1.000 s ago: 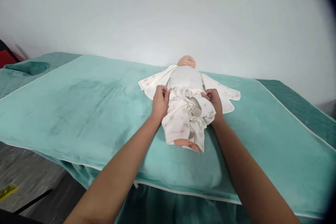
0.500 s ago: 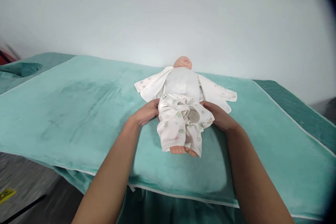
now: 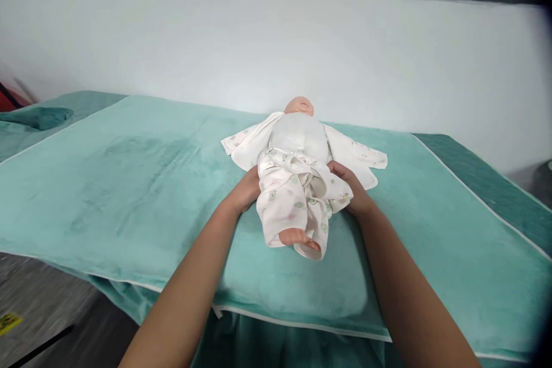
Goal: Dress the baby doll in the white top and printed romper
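Hands lower on trouser sides vs earlier frame. Left hand (image 3: 248, 188) and right hand (image 3: 355, 191) curled at white printed fabric trousers (image 3: 282, 207); fingertips hidden, can't tell grip. Trousers on smooth-headed baby doll (image 3: 300, 106), lying face-up on green plush cover (image 3: 172, 184). Best: even, light tension both sides; bunched front may snag.

Both hands (image 3: 297, 187) at the doll's printed trousers (image 3: 282, 201).

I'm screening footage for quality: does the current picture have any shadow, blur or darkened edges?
Head view: soft shadow on the green cover beside the right forearm; floor at lower left looks smeared; right edge darkens, blackest towards the top corner; prints on the trousers are fairly clear.
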{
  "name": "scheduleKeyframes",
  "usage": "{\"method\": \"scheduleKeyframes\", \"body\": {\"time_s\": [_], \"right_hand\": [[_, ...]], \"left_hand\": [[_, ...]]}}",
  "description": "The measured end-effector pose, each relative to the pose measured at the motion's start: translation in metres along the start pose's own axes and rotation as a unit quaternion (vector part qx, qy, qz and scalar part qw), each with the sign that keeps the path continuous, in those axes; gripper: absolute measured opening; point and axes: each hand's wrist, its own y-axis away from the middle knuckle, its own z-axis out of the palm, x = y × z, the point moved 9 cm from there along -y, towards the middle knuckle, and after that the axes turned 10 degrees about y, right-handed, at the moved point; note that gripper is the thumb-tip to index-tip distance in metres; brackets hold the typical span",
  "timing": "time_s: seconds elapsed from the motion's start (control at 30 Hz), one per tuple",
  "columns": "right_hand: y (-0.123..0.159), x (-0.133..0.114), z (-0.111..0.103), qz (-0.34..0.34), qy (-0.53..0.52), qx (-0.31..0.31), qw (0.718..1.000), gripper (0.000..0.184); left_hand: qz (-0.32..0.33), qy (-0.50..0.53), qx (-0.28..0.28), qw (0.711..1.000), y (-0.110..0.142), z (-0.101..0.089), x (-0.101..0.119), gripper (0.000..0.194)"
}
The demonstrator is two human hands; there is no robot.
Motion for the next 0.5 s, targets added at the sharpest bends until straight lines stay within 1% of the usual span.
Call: {"method": "scheduleKeyframes", "body": {"time_s": [0.13, 0.23, 0.33, 0.43, 0.5], "right_hand": [[-0.008, 0.010, -0.011, 0.012, -0.004, 0.056, 0.998, 0.045], [-0.014, 0.021, -0.019, 0.018, 0.002, 0.081, 0.997, 0.043], [-0.017, 0.026, -0.023, 0.010, 0.018, 0.093, 0.995, 0.039], [-0.018, 0.020, -0.022, -0.013, 0.050, 0.097, 0.994, 0.035], [-0.019, 0.017, -0.020, -0.016, 0.060, 0.086, 0.994, 0.032]], "left_hand": [[-0.019, 0.033, 0.027, 0.999, 0.001, 0.012, -0.004, 0.050], [-0.036, 0.093, 0.034, 0.994, 0.001, 0.020, -0.009, 0.049], [-0.087, 0.143, 0.021, 0.986, 0.002, 0.026, -0.020, 0.043], [-0.128, 0.170, 0.001, 0.977, 0.003, 0.026, -0.029, 0.040], [-0.144, 0.183, -0.012, 0.972, 0.003, 0.025, -0.032, 0.039]]}}
